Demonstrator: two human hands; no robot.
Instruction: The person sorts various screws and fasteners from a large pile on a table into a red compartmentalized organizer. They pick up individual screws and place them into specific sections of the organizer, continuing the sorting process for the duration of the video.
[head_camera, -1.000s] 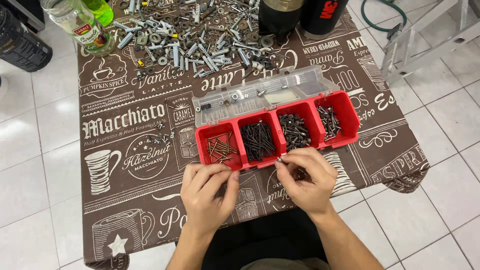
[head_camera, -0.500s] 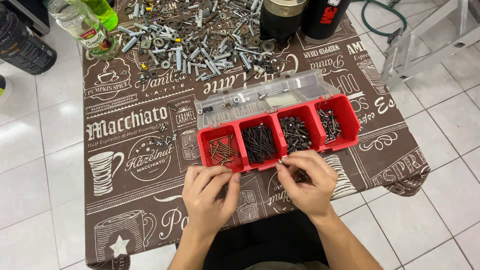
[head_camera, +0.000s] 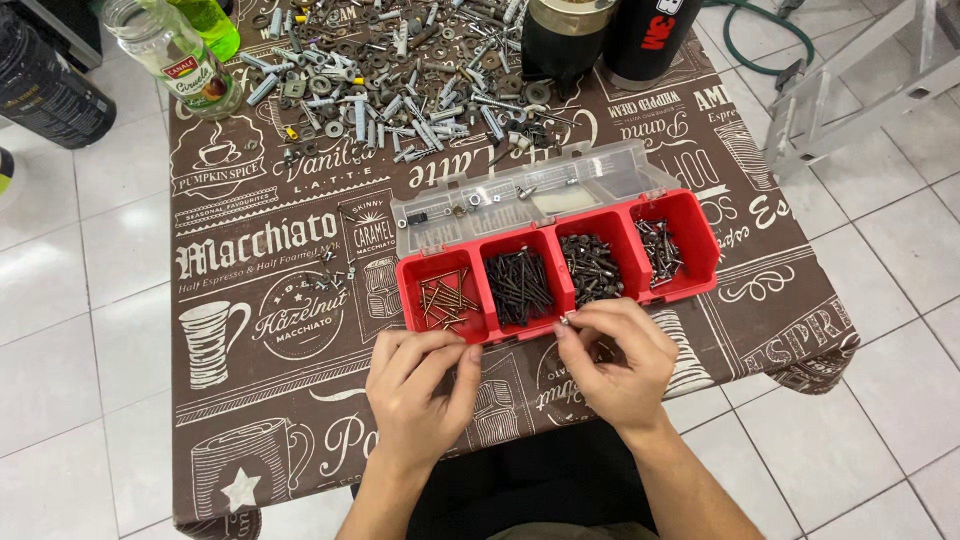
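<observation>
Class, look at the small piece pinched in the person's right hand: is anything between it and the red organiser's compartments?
Nothing visible. The right hand holds a small metal piece at the red organiser's near rim; the clear lid is folded back, so the compartments lie open.

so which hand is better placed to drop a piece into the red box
Right, probably. The right hand pinches a small metal piece at the red organizer's front rim; the left hand rests lower on the tablecloth.
</observation>
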